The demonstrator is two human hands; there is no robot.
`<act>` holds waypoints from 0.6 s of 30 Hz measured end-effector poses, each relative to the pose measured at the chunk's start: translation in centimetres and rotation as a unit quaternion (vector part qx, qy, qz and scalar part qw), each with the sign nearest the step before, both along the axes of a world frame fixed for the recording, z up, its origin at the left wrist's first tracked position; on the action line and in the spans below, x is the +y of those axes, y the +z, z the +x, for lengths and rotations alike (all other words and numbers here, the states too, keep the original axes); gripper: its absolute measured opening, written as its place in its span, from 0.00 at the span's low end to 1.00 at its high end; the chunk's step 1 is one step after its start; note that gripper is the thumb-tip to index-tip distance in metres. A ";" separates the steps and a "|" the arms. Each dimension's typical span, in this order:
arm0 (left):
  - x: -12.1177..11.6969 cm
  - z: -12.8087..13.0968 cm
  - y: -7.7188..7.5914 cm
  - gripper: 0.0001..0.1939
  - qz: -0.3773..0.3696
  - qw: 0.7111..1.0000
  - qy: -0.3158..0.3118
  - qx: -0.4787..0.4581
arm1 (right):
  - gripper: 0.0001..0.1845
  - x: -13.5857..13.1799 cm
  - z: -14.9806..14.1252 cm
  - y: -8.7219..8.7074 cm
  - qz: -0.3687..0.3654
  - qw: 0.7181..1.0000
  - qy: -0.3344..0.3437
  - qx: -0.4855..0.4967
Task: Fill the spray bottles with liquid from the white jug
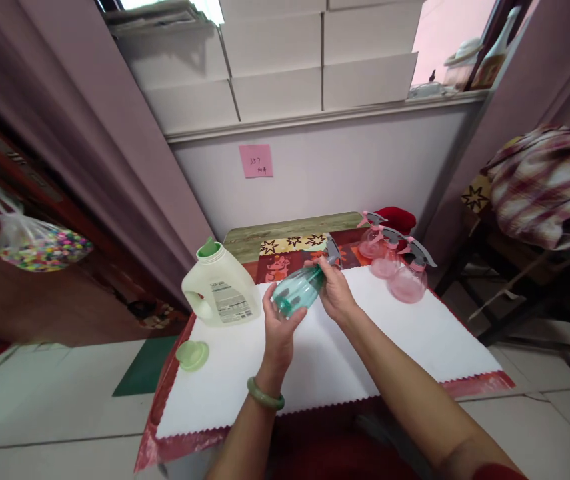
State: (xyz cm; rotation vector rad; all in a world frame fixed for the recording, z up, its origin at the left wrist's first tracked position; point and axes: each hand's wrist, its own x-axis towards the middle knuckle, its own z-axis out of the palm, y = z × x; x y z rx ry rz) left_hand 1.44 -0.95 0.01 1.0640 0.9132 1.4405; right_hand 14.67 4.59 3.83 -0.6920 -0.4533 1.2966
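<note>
A clear teal spray bottle (299, 291) lies tilted between my hands above the white mat, its base toward the left and its neck up to the right. My left hand (281, 330) cups the base end with the thumb and fingers round it. At the neck, my right hand (335, 290) grips with its fingertips, just below the grey spray head (333, 251). Left of my hands stands a large pale green detergent jug (225, 293), its mouth uncapped. Its light green cap (193, 356) rests on the mat in front of it.
Several pink spray bottles (407, 285) with grey triggers stand at the table's right rear. The white mat (379, 340) lies over a red cover. A pink note (256, 161) is on the wall. A bag of coloured beads (42, 247) hangs left; plaid cloth (549, 187) sits right.
</note>
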 end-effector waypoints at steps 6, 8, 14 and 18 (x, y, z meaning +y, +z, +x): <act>-0.6 -0.7 0.8 0.43 0.197 0.950 0.095 0.225 | 0.19 -1.1 0.3 0.3 -0.011 0.995 0.072 0.062; -0.8 -1.1 0.8 0.42 0.227 0.932 0.098 0.267 | 0.19 -1.5 0.7 0.3 0.008 0.996 0.077 0.051; -1.1 -1.5 0.9 0.33 0.009 0.997 -0.016 0.071 | 0.20 -3.4 1.0 0.8 0.104 0.983 0.151 -0.033; -1.1 -1.6 1.6 0.53 -0.278 0.928 -0.242 -0.062 | 0.19 -3.7 0.7 1.1 0.102 0.985 0.138 -0.034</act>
